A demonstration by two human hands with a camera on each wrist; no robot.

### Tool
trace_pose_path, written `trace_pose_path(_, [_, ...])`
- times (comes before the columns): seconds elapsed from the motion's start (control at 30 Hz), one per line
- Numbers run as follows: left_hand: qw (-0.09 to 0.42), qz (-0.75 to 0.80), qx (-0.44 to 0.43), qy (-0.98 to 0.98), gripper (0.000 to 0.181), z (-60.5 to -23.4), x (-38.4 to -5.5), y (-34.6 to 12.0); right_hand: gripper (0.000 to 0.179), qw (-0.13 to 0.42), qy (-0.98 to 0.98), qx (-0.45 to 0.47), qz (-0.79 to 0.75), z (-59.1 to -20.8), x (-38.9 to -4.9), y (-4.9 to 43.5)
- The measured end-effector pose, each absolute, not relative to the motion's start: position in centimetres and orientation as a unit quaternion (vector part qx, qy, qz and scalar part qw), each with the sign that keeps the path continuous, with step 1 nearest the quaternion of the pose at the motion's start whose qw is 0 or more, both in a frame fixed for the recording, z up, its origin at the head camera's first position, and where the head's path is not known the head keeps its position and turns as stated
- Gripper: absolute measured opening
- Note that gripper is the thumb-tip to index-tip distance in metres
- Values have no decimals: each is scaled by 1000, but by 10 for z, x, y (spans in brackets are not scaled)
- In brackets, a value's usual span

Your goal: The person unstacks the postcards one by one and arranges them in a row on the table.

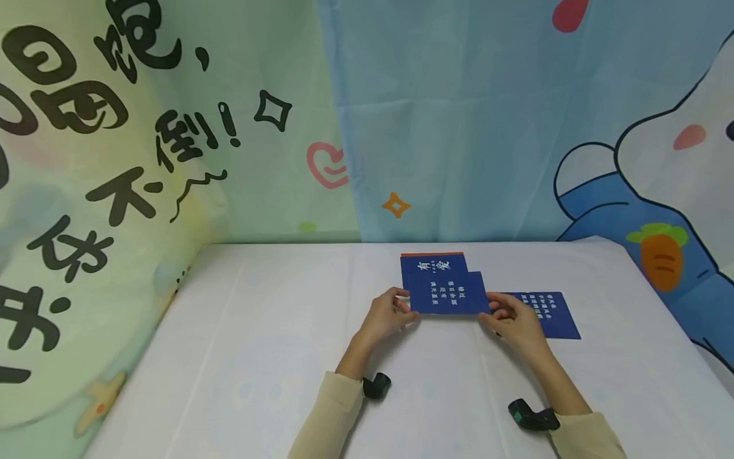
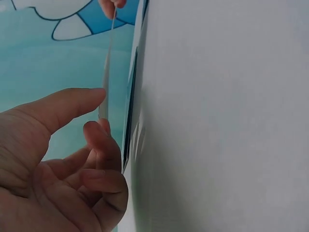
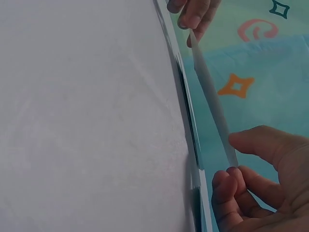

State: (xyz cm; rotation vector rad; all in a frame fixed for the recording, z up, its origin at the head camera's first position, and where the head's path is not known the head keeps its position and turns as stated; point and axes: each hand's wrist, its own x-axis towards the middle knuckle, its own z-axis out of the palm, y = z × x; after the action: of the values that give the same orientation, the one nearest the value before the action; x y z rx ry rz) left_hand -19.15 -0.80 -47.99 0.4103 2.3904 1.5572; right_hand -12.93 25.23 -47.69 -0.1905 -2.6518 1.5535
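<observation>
A dark blue card (image 1: 453,294) with white characters is held up between both hands, just above the table. My left hand (image 1: 388,317) pinches its left end between thumb and fingers; my right hand (image 1: 516,324) pinches the right end. Seen nearly edge-on in the wrist views, the held card (image 2: 106,72) shows a pale underside and is apart from the surface below. A second blue card (image 1: 434,261) with an orange far edge lies behind it, partly covered. Beside the right hand, which hides part of it, rests a third blue card (image 1: 556,322).
White cloth covers the table (image 1: 258,357). A printed curtain (image 1: 459,127) with characters and cartoon figures hangs along the back and left. Small black devices (image 1: 376,386) are worn on both wrists.
</observation>
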Motion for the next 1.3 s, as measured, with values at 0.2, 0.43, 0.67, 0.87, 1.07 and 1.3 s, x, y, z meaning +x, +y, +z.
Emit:
trace_pose_path(0.2, [136,524,140,829,46,-479,-189,-6,51,23,-875,-65,480,-476,-126,255])
trace_pose_path(0.43, [137,511,140,837,45,-480,-186,-7,48,19,-884,-60,463,-475,-124,256])
trace_pose_path(0.67, [143,490,140,849,44,-480,-184,-7,41,21,-892,-64,447,-476,-122,256])
trace_pose_path(0.87, [149,479,137,854,42,-478,-180,-9,37,19,-896,-62,440,-477,-122,257])
trace_pose_path(1.07, [158,475,134,855,41,-476,-178,-8,36,5,-897,-60,438,-477,-120,258])
trace_pose_path(1.3, [170,466,128,859,41,-473,-175,-5,36,-7,-904,-54,424,-477,-116,262])
